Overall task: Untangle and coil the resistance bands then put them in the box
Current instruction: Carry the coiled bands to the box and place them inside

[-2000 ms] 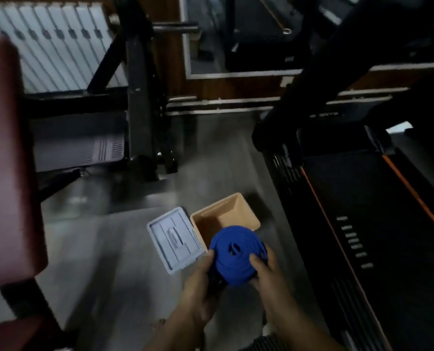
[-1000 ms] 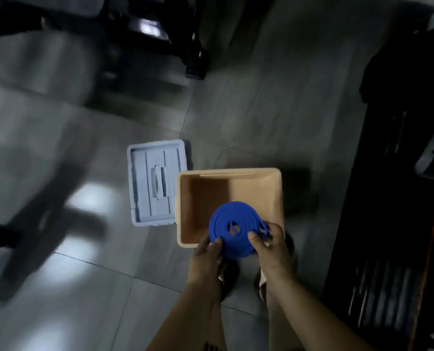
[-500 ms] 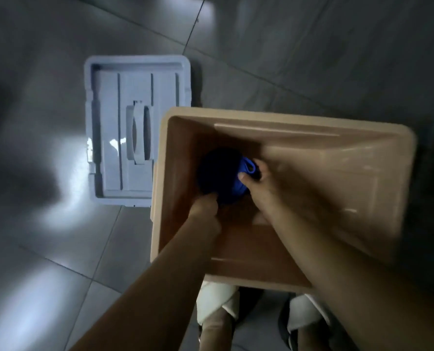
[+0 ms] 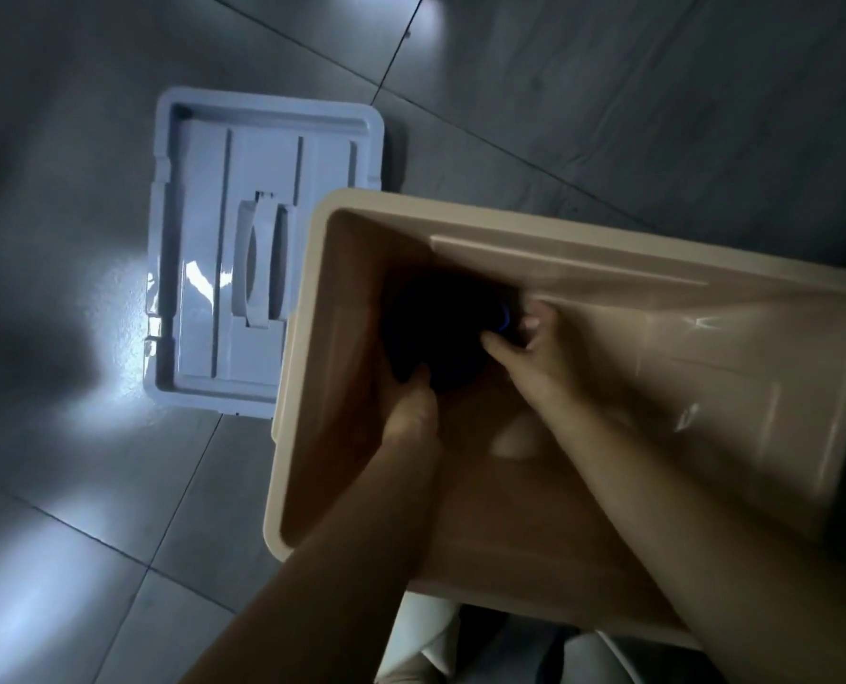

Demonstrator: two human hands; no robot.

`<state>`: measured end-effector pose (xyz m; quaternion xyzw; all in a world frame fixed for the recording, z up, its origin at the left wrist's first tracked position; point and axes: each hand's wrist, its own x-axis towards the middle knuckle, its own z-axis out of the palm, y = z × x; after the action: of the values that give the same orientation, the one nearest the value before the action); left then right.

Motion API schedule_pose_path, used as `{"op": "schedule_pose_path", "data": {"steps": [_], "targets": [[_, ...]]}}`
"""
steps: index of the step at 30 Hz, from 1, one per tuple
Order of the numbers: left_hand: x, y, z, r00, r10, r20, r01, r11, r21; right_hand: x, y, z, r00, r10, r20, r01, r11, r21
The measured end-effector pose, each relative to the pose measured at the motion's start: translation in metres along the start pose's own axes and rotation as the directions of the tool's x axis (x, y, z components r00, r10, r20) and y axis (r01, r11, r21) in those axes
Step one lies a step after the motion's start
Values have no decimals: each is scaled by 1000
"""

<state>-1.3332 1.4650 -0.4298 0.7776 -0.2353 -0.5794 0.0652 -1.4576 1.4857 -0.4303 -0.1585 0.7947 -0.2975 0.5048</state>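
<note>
Centre left, a pale grey plastic lid point(image 4: 263, 249) lies on the floor point(image 4: 608, 91). Inside the beige plastic box point(image 4: 559, 234), left hand point(image 4: 411, 412) and right hand point(image 4: 524, 348) grip the coiled blue resistance band point(image 4: 440, 333), lowered from above the rim into the shadowed bottom. Only letting go seems to remain.

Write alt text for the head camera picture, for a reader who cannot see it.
Two hands reach down into an open tan box: the left hand and right hand hold a coiled blue band, dark in shadow, low inside it. A pale grey lid lies on the dark tiled floor to the box's left.
</note>
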Motion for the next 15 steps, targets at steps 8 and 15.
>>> {"op": "schedule_pose_path", "data": {"steps": [8, 15], "targets": [[-18, 26, 59, 998, 10, 57, -14, 998, 64, -18, 24, -83, 972, 188, -140, -182, 982, 53], [-111, 52, 46, 981, 36, 192, -105, 926, 363, -80, 7, -130, 952, 300, -65, -299, 954, 24]]}}
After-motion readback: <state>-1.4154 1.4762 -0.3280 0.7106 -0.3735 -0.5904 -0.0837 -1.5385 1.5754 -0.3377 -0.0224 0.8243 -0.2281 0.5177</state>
